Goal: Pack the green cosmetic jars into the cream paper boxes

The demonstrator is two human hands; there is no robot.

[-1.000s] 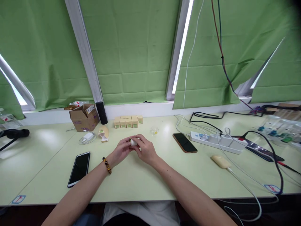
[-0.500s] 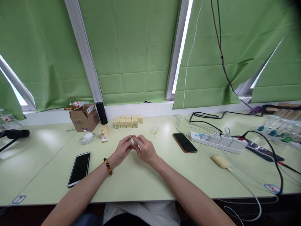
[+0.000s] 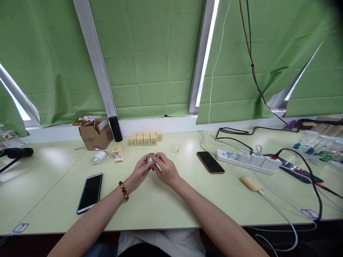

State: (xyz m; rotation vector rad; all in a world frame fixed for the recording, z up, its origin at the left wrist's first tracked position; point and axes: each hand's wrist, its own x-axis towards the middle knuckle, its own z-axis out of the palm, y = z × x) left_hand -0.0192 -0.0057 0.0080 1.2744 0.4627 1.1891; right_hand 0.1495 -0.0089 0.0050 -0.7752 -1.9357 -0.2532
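Over the middle of the desk both my hands meet around a small white rounded item with a yellow-green band (image 3: 152,161). My left hand (image 3: 140,169), with a beaded bracelet (image 3: 123,190) at its wrist, grips the banded side. Fingertips of my right hand (image 3: 166,170) close on the white side. Most of the item is covered by fingers, so its kind is unclear. Beyond the hands stands a row of small tan boxes (image 3: 144,139) with green labels. An opened tan carton piece (image 3: 118,152) lies to their left, and a small clear dish (image 3: 175,148) to their right.
A black phone (image 3: 90,192) lies at left, another phone (image 3: 210,162) at right. Behind are a cardboard box (image 3: 96,135), black cylinder (image 3: 115,128) and coiled white charger (image 3: 100,156). A power strip (image 3: 248,161), cables and a cream mouse-shaped device (image 3: 252,183) occupy the right.
Between my fingers the small item has turned slightly, and more of its yellow-green band shows. Both hands stay in nearly the same place.
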